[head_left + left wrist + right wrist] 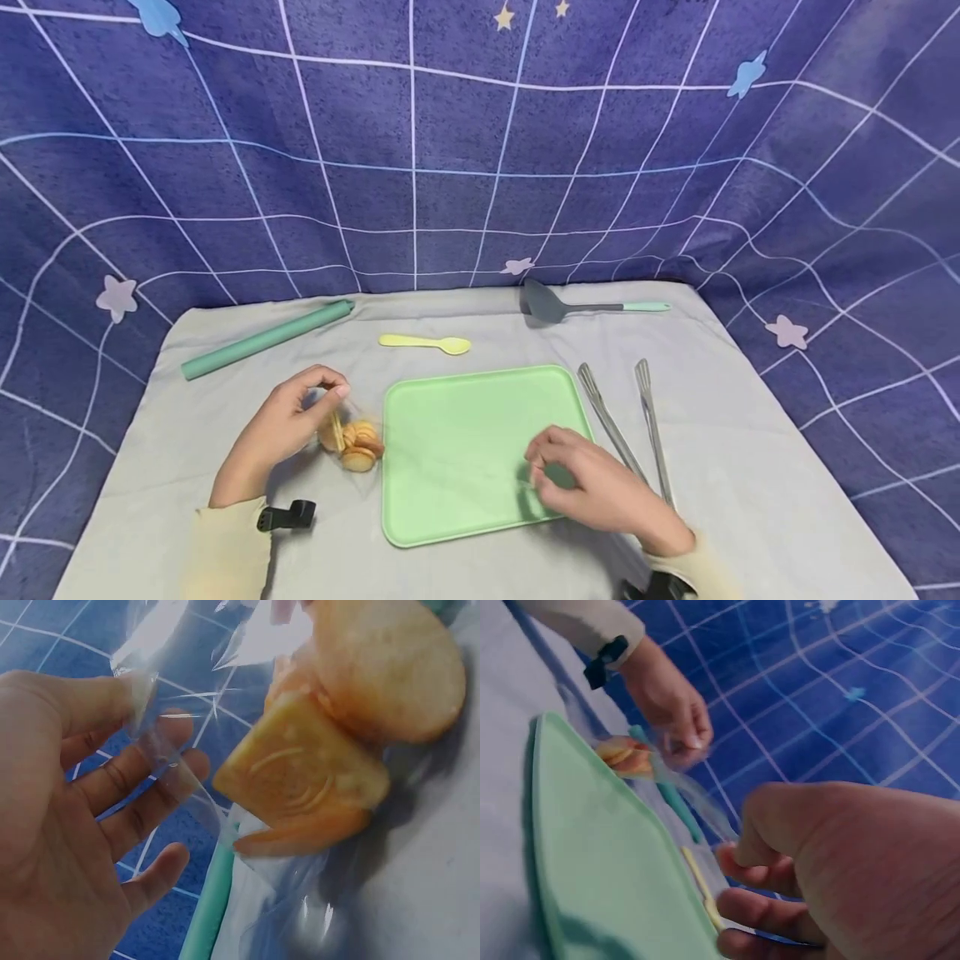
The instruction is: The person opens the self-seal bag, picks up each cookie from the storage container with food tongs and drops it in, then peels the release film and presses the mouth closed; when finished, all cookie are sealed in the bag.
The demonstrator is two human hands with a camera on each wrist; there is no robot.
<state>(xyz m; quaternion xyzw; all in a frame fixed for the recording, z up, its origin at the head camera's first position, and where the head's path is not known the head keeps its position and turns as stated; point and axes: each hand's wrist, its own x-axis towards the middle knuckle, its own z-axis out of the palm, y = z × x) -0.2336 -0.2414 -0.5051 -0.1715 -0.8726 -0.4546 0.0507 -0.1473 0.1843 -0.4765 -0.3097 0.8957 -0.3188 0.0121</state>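
My left hand pinches the edge of a clear plastic bag between thumb and forefinger, its other fingers spread. Inside the bag are several round and square golden crackers, hanging low beside the left edge of the green tray. In the left wrist view, a square cracker with a curved pattern shows in front of a round one. Over the tray's right side, my right hand has thumb and forefinger together, pinching a thin clear plastic strip that shows in the right wrist view.
A green rolling pin lies at the back left and a yellow spoon behind the tray. At the back right is a grey spatula with a mint handle. Metal tongs lie right of the tray, near my right forearm.
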